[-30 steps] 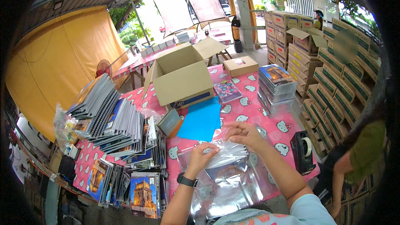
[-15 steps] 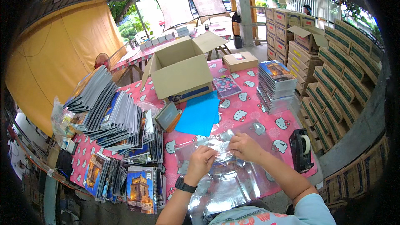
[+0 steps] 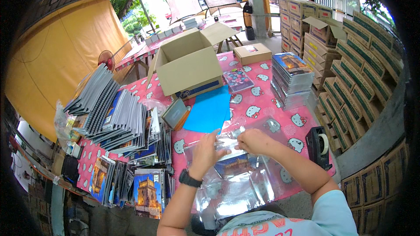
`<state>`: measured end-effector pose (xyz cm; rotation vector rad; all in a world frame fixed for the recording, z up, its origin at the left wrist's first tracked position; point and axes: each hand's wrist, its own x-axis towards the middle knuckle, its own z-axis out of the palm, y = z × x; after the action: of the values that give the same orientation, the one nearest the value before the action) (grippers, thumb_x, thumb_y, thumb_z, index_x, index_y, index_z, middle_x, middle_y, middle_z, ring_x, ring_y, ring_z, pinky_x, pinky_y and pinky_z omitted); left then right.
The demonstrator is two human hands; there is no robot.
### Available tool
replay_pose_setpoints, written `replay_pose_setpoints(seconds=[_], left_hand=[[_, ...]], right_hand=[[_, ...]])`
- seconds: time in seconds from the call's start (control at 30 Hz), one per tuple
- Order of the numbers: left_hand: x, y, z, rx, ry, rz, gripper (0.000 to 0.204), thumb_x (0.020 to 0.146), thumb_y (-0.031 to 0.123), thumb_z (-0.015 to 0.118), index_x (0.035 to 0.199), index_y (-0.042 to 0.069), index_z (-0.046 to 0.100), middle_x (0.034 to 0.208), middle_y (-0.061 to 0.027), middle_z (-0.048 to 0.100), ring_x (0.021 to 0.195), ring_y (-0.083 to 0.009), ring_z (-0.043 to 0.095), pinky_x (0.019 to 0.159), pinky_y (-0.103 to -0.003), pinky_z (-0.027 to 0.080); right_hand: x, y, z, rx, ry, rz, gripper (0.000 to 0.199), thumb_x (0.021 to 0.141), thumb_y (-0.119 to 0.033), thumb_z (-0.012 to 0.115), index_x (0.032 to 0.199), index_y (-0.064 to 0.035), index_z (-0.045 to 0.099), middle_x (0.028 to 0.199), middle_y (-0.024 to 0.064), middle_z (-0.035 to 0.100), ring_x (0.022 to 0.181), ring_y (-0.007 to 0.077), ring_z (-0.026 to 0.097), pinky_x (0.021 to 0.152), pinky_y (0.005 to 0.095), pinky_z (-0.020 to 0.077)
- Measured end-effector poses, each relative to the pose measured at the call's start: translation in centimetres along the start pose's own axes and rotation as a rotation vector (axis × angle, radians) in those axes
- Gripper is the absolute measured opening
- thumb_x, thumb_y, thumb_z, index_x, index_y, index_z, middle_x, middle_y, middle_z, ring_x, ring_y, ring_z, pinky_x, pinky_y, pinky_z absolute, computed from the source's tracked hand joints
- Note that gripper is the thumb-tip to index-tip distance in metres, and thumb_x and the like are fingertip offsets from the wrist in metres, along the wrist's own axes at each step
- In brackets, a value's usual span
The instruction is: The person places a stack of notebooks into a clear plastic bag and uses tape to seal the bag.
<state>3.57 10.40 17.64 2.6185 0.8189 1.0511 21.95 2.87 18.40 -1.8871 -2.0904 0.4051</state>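
**Both hands at the mouth of a clear plastic sleeve, notebook inside**

Left hand (image 3: pixel 204 152) and right hand (image 3: pixel 253 141) meet at the upper edge of a clear plastic sleeve (image 3: pixel 238 183), which lies on the table (image 3: pixel 262 105) directly in front of the person. Fingers of both hands are pinched on the film at its opening; left wrist carries a black watch (image 3: pixel 189 178). A notebook (image 3: pixel 234 166) with a building on its cover shows through the film, between the forearms.

Handling, as judged: film is thin, limp, glossy, likely slippery and prone to cling or crease; best taken at the open edge, one layer per hand. The notebook looks stiff and flat and fairly light; hold by its edges.

Nearby: blue sheet (image 3: pixel 209 111) just above the hands, open cardboard box (image 3: pixel 190 67) beyond it, stack of notebooks (image 3: pixel 291 78) upper right, tape dispenser (image 3: pixel 318 146) at the right table edge, fanned spiral notebooks (image 3: pixel 113 118) to the left.

Unclear: how many sleeves lie stacked here; whether the notebook is fully inside; fingertips partly hidden by glare and crumpled film. Lower sleeve edge is cut off by the person's shirt.
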Motion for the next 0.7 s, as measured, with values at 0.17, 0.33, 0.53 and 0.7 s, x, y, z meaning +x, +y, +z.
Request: replay_pose_setpoints(seconds=[0.17, 0.33, 0.53, 0.7], left_hand=[[1.5, -3.8, 1.5, -0.399, -0.372, -0.218, 0.026, 0.071, 0.025, 0.075, 0.084, 0.003, 0.068, 0.068, -0.0071, 0.059, 0.063, -0.0135, 0.055, 0.057, -0.028, 0.042], [1.8, -3.8, 2.7, -0.415, -0.251, -0.344, 0.017, 0.071, 0.019, 0.073, 0.08, 0.006, 0.071, 0.067, -0.0052, 0.061, 0.061, -0.0109, 0.054, 0.056, -0.026, 0.042], [-2.3, -2.2, 0.9, -0.408, -0.213, -0.065, 0.007, 0.071, 0.013, 0.071, 0.073, 0.007, 0.068, 0.07, -0.0072, 0.062, 0.065, -0.0198, 0.058, 0.059, -0.031, 0.046], [-14.6, -0.2, 4.8, -0.352, -0.261, -0.179, 0.008, 0.071, 0.012, 0.07, 0.076, 0.008, 0.067, 0.071, -0.0065, 0.062, 0.069, -0.023, 0.058, 0.062, -0.033, 0.047]], right_hand=[[1.7, 1.5, 0.3, 0.097, 0.196, -0.072, 0.032, 0.072, -0.031, 0.069, 0.088, -0.0034, 0.066, 0.082, 0.0175, 0.063, 0.076, 0.029, 0.061, 0.069, 0.0406, 0.046], [3.9, 2.6, 0.9, 0.434, 0.168, 0.086, 0.017, 0.071, -0.019, 0.07, 0.081, -0.0046, 0.068, 0.079, 0.0131, 0.062, 0.072, 0.0237, 0.06, 0.061, 0.0353, 0.0438], [-0.3, 1.7, 4.2, 0.378, 0.367, -0.336, 0.01, 0.071, -0.016, 0.067, 0.073, -0.0063, 0.063, 0.07, 0.0099, 0.053, 0.069, 0.026, 0.056, 0.061, 0.0372, 0.0443], [-7.2, 1.2, 13.7, 0.33, 0.247, -0.304, 0.007, 0.073, -0.015, 0.063, 0.073, -0.0085, 0.06, 0.071, 0.0075, 0.053, 0.072, 0.0253, 0.056, 0.063, 0.0365, 0.0458]])
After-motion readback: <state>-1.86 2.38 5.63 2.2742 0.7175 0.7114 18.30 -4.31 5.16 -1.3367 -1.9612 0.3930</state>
